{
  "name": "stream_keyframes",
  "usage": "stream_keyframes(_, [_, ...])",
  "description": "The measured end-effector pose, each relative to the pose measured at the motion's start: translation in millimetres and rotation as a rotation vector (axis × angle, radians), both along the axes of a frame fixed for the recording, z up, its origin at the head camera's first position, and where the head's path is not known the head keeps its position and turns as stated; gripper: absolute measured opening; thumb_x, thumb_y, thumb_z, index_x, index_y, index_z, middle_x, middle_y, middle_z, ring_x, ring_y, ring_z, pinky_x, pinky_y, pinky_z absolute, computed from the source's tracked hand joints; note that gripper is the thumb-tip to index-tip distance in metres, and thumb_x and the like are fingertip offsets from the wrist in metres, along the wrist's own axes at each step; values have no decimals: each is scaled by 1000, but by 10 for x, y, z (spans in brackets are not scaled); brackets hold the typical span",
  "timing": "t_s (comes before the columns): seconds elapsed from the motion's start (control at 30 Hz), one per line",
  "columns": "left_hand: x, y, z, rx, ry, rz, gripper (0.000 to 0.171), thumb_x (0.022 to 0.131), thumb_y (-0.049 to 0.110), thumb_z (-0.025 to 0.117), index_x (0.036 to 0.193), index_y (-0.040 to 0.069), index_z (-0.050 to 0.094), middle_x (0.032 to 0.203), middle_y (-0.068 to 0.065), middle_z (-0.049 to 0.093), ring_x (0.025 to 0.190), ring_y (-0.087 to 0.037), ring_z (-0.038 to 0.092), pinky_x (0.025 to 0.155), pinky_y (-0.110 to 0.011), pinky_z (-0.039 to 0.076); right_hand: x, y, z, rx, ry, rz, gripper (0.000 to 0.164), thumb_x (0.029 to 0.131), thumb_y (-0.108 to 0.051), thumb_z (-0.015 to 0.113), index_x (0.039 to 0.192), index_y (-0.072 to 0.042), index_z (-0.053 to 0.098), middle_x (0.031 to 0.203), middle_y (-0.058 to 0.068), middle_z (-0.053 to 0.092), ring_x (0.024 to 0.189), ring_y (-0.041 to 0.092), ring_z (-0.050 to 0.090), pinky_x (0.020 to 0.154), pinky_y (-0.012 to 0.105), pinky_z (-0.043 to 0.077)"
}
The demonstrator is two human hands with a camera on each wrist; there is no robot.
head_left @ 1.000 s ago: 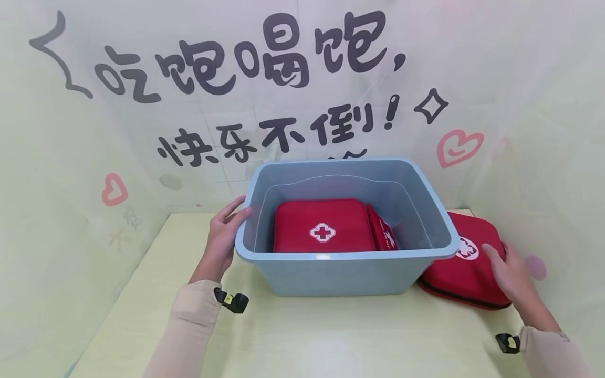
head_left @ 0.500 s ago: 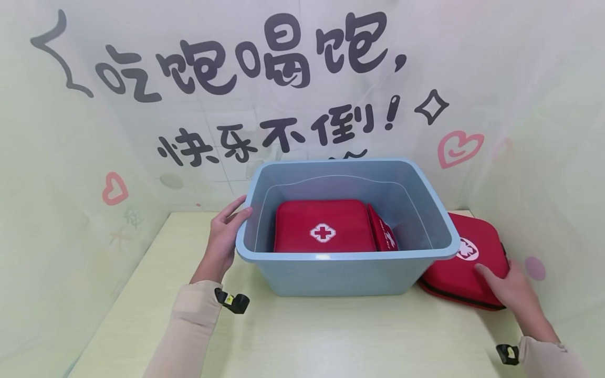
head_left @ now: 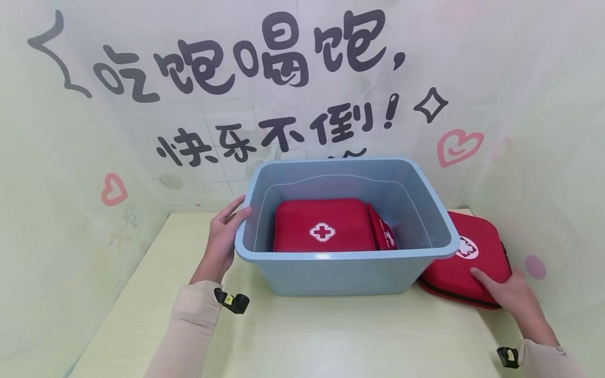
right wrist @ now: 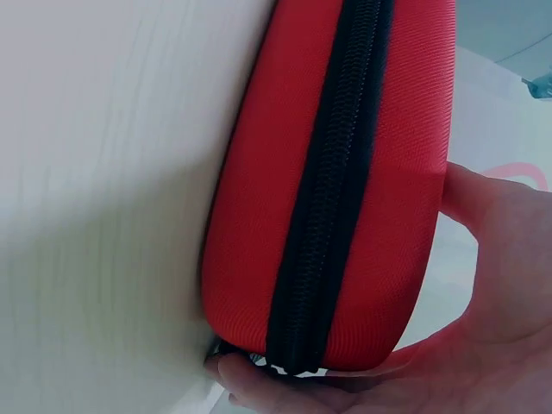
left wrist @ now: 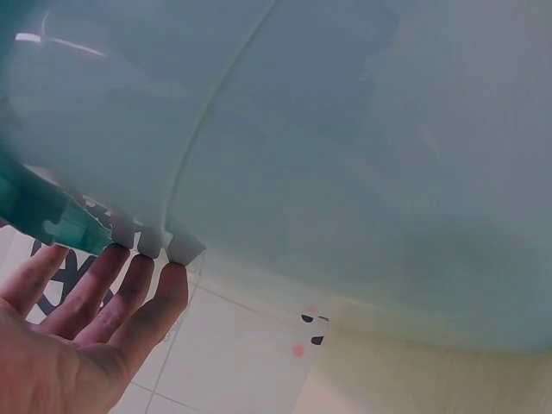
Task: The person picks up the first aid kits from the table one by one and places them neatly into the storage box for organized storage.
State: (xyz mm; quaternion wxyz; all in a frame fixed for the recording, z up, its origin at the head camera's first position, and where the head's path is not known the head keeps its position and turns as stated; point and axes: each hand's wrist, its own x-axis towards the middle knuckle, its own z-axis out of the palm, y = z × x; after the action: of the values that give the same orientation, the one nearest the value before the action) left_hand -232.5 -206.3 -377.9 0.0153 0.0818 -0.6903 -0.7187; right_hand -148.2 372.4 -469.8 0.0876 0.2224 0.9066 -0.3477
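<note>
A light blue plastic bin (head_left: 337, 275) stands on the table, its left rim held by my left hand (head_left: 223, 236). The thumb lies over the rim; in the left wrist view the fingers (left wrist: 168, 302) meet the outer wall. Inside the bin sit a large red first aid case (head_left: 302, 223) with a white cross emblem and a smaller red pouch (head_left: 384, 228) leaning beside it. My right hand (head_left: 512, 296) grips another red first aid case (head_left: 487, 239) lying right of the bin, thumb on its top. In the right wrist view, fingers curl round its end by the black zipper (right wrist: 328, 172).
The pale wooden table (head_left: 331, 336) reaches to the back wall (head_left: 264, 115), which carries large dark lettering. Printed side walls stand close on the left and right. The bin's right rim overlaps the case in the head view.
My right hand has slid a little down and toward me along the edge of the right-hand case, its thumb moving left. The case, the bin and my left hand stay put.
</note>
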Motion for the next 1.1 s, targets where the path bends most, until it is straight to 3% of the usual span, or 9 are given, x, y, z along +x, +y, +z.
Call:
stream_keyframes(0.23, [-5,4,6,7,1,3,55,95,31,68,147,25,51,140,-12,53,124,-26,53,104,-40,44,27,0,-9,35,-33,-17,121,90,-71,48,142,25,-4,132,46,22,114,61,33,91,68,42])
stream_keyframes(0.6, [4,12,3,10,10,2,56,95,32,68,147,24,51,142,-12,53,125,-26,52,106,-42,44,39,-37,-5,82,-42,-37,118,88,-75,48,140,24,9,124,43,33,104,58,43,79,61,48])
stream_keyframes(1.1, [2,6,-18,15,17,1,56,95,31,68,148,24,50,143,-12,52,125,-25,52,105,-41,44,14,-129,-45,-2,59,-131,116,90,-66,53,147,18,-2,136,43,25,114,59,35,91,67,42])
